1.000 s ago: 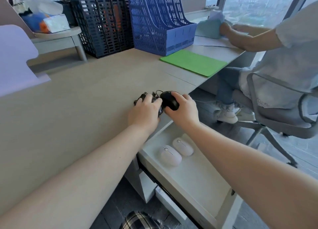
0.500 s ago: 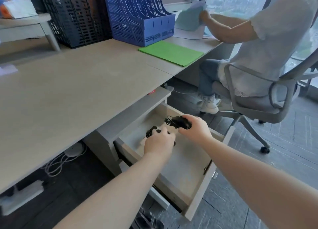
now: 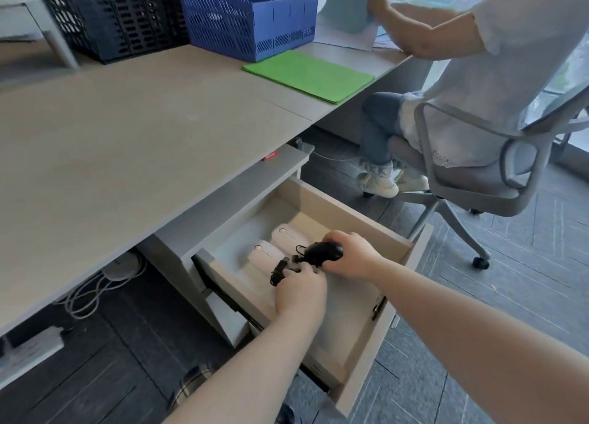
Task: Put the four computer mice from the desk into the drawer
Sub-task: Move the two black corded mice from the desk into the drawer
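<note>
The table (image 3: 127, 143) is in front of me, and under its edge the drawer (image 3: 357, 344) stands pulled out. Two white mice (image 3: 271, 248) lie side by side inside it. My right hand (image 3: 353, 258) is closed around a black mouse (image 3: 325, 252) above the drawer. My left hand (image 3: 299, 291) is closed on something black with a bundled cable (image 3: 280, 269); I cannot see it clearly.

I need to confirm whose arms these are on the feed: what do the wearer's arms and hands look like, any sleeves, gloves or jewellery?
Both forearms are bare up to the frame edge: no sleeves, gloves or wristbands show. The left hand and right hand carry no visible rings or markings. Nails cannot be made out.
</note>
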A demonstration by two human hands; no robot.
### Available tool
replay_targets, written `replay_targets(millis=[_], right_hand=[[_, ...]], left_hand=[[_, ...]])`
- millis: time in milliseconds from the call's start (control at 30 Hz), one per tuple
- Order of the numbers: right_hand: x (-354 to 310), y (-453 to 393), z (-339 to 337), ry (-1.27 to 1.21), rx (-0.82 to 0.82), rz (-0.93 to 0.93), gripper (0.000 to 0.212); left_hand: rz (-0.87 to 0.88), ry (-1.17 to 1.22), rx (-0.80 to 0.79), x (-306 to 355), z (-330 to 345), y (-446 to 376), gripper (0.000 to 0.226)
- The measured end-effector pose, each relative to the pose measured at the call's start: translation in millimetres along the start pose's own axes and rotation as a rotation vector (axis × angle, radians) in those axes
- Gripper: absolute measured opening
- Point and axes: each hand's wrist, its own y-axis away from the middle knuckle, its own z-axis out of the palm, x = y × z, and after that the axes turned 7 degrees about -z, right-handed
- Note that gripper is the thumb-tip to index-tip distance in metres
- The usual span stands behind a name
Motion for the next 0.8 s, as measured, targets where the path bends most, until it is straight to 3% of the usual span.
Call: replay_targets(millis=[333, 800], right_hand=[[13, 5, 8, 0.122, -0.173, 0.064, 0.065], [16, 2, 20, 0.301, -0.295, 0.091, 0.081]], left_hand=[[0.033, 0.021, -0.012, 14, 22, 3, 0.035], [0.046, 0.092, -0.101, 15, 27, 2, 0.039]])
